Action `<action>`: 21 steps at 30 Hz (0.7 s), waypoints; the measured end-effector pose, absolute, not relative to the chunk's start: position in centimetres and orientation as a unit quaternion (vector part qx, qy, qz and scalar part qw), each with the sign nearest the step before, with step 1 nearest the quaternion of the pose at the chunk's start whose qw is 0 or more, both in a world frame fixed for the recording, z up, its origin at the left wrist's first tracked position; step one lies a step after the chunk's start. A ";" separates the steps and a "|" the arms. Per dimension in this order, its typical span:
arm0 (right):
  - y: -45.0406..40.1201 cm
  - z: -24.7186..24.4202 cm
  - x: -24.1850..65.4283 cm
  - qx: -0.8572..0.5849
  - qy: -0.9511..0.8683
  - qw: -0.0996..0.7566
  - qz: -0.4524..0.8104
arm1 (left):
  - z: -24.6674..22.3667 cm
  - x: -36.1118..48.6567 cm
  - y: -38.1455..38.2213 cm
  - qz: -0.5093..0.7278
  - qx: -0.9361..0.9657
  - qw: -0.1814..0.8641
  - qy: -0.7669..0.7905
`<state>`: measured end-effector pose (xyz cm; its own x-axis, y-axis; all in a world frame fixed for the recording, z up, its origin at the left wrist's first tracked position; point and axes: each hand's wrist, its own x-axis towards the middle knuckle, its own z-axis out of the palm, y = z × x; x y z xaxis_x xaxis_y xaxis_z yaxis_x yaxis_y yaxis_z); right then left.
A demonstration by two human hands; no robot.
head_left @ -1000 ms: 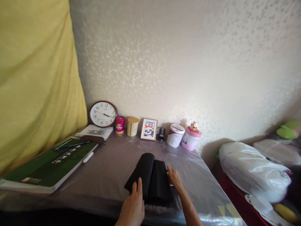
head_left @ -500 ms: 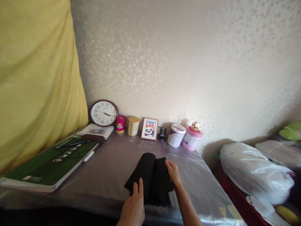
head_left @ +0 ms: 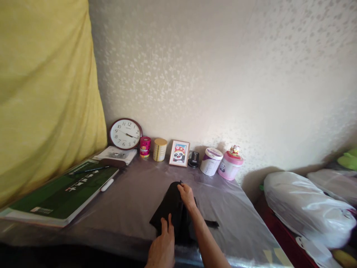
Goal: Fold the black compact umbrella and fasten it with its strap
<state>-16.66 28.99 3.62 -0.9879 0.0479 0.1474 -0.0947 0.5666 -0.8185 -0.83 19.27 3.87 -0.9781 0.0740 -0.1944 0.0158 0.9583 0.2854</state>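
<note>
A black folded cloth piece (head_left: 167,204) lies near the front of the table, with a short black strap (head_left: 212,223) sticking out to its right. My right hand (head_left: 186,195) is closed on the cloth's far edge, thumb and fingers pinching a fold there. Lower down, my left hand (head_left: 163,240) rests against the near part of the cloth, two fingers stretched out and apart. My right forearm hides part of the cloth's right side. What kind of article the cloth is I cannot make out.
A purple-grey sheet covers the table (head_left: 134,197). Along the wall stand a clock (head_left: 126,134), tins (head_left: 160,150), a panda picture frame (head_left: 179,153) and tubs (head_left: 211,161). A green book (head_left: 61,193) lies left, with a white pen-like object (head_left: 107,185) beside it. White bags (head_left: 304,204) sit right.
My right hand has moved left with the cloth's edge, folding the right side over towards the middle. The strap now shows at the right. My left hand stays at the near part.
</note>
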 end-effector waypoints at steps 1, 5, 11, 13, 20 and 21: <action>28.6 3.5 -16.7 0.014 -0.886 0.073 0.459 | 3.8 -0.9 19.3 0.141 0.025 0.106 0.984; 27.5 3.5 -16.2 0.023 -0.900 0.042 0.434 | 3.6 -1.1 19.3 0.145 0.026 0.117 0.982; 27.0 4.1 -15.2 0.081 -0.915 0.007 0.395 | 2.9 -0.2 17.8 0.180 0.036 0.070 0.980; 27.0 4.3 -14.7 0.092 -0.919 0.014 0.383 | 2.9 0.3 17.1 0.185 0.037 0.048 0.981; 26.7 5.2 -12.9 0.165 -0.925 -0.001 0.341 | 4.7 0.1 17.6 0.139 0.085 0.041 0.986; 26.6 5.3 -12.7 0.176 -0.923 -0.007 0.343 | 4.8 -0.2 18.0 0.131 0.090 0.048 0.986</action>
